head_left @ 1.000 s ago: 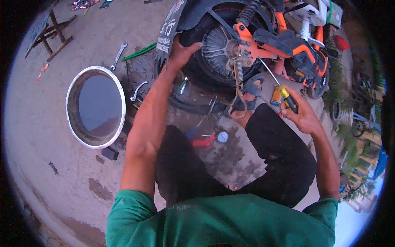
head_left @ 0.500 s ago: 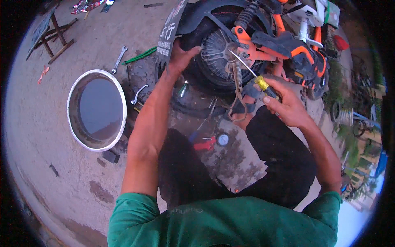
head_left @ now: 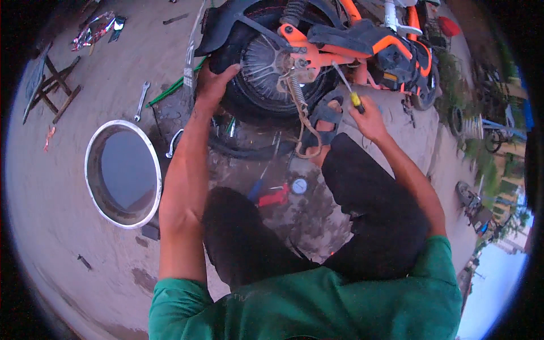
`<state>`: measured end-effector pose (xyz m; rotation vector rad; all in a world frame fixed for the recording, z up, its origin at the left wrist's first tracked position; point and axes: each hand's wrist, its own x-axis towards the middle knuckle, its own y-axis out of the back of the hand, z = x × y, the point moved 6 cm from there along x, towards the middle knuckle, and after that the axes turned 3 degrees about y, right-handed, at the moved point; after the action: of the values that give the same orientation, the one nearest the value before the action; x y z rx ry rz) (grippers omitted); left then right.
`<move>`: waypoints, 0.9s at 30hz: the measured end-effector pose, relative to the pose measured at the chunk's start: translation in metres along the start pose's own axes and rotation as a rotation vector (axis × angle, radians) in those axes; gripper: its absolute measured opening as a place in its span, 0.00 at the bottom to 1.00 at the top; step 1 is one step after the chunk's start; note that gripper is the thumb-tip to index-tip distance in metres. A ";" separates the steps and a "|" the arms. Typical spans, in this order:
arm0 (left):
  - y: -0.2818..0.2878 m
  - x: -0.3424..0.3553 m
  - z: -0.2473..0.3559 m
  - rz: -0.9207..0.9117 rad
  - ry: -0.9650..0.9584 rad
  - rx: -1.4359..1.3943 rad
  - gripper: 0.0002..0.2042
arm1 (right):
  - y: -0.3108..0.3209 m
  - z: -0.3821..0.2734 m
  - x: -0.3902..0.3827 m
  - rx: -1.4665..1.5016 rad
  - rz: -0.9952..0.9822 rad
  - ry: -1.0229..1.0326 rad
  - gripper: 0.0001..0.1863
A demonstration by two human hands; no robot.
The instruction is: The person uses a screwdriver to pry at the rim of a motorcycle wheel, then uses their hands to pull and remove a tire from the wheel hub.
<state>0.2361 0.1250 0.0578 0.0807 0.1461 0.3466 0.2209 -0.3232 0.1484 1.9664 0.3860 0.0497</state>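
Observation:
My right hand (head_left: 369,119) is closed around the yellow-and-black handle of a screwdriver (head_left: 343,78). Its shaft points up and left, with the tip near the orange swingarm (head_left: 323,59) of a scooter. At the scooter's rear wheel, my left hand (head_left: 214,85) grips the edge of the black tire (head_left: 249,105), thumb on the near sidewall and the other fingers largely hidden. Between the hands are the finned grey hub (head_left: 263,62) and a coil spring (head_left: 296,90) on the stand. A sandalled foot (head_left: 326,122) rests just below the wheel.
A white-rimmed basin of water (head_left: 90,175) stands at the left. Beside it lie a wrench (head_left: 142,102) and another metal tool (head_left: 174,144). A blue-handled screwdriver (head_left: 256,188), a red tool (head_left: 274,196) and a round gauge (head_left: 299,186) lie between my knees. A wooden stand (head_left: 59,85) is farther left.
My right hand has drawn the screwdriver rightward, its tip going from beside the hub to near the swingarm. My left hand stays at the tire. The whole view has shifted.

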 end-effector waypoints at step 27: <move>-0.041 -0.101 -0.041 0.329 0.216 -0.185 0.53 | -0.017 -0.001 0.074 0.202 0.158 0.155 0.34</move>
<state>0.1497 0.0540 0.0258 -0.1183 0.3149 0.6956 0.2867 -0.2949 0.1232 2.1975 0.3460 0.2750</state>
